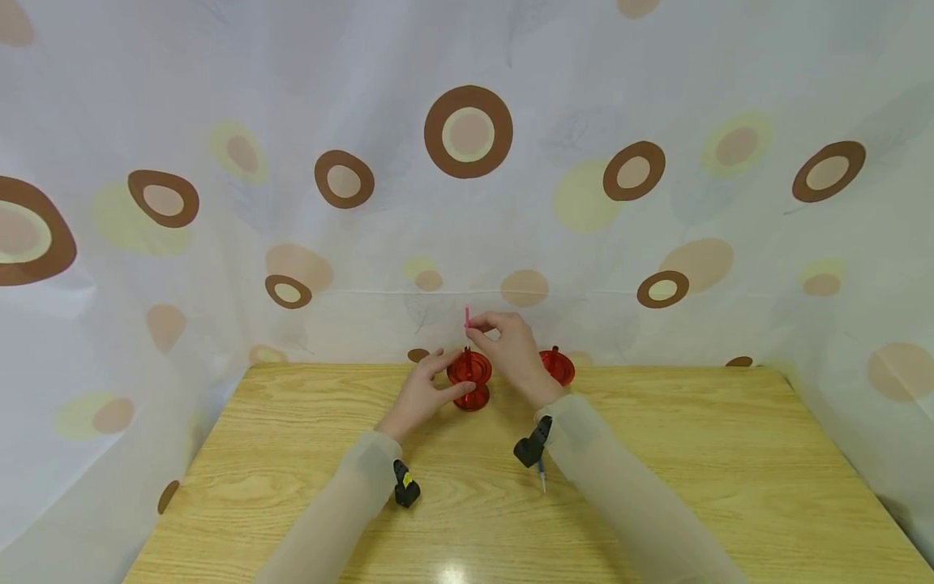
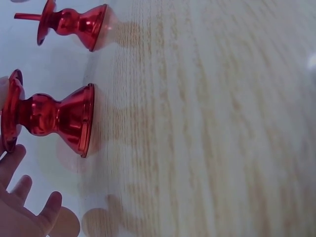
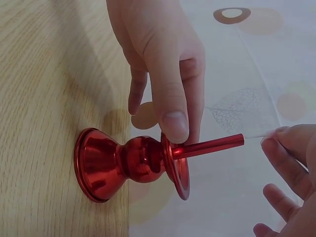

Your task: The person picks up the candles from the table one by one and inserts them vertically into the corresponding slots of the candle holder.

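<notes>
Right hand (image 1: 513, 353), arm stretched forward, pinches a pink stick (image 1: 468, 315) above a red stand (image 3: 143, 160) on the worktop (image 1: 679, 454); left hand (image 1: 424, 392) clasps the stand's dish between parted thumb and fingers.

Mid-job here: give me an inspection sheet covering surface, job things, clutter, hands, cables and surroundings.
Surface: glossy light wood-grain tabletop.
Job things: shiny red waisted candlestick, upright; matching red candlestick stands beside it; thin pink stick above the first.
Clutter: slim blue tool with pale tip, partly hidden.
Left hand: holds the first candlestick near its top.
Right hand: pinches the pink stick.
Cables: nothing seen.
Surroundings: white sheet with brown and beige circles.
</notes>
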The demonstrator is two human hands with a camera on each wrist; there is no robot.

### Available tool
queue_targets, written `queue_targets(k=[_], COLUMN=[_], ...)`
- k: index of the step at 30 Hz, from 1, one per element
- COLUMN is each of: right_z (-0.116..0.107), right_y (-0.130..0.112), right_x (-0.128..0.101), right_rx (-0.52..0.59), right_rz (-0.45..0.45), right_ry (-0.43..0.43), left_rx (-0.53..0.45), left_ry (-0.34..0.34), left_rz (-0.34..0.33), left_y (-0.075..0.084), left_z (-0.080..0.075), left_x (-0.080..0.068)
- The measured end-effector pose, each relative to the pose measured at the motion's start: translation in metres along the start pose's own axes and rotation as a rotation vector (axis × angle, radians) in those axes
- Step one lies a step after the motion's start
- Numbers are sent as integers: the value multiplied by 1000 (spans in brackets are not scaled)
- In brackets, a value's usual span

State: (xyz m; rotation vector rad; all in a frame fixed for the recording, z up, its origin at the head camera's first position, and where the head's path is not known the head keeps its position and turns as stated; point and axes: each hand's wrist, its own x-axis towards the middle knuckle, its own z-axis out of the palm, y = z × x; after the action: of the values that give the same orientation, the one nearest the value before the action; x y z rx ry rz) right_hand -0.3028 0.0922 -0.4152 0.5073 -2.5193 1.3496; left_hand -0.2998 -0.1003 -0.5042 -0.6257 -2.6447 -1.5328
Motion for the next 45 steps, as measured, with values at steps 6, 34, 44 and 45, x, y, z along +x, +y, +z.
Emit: queue_targets(k=[6, 34, 44, 45], right_z=[3, 1, 2, 2], right_y=[0, 5, 7, 7], right_x=[-1, -2, -2, -2], right_rx=[-12, -32, -57, -57], right_rz=[16, 8, 24, 25], right_ry=[-12, -55, -71, -76], left_rx=[13, 25, 10, 11], left_ry=[6, 12, 3, 3], left_rz=[0, 7, -5, -4], left_y=[0, 3, 4, 4], left_z=[0, 0, -1, -1], left_x=[-1, 1, 0, 0])
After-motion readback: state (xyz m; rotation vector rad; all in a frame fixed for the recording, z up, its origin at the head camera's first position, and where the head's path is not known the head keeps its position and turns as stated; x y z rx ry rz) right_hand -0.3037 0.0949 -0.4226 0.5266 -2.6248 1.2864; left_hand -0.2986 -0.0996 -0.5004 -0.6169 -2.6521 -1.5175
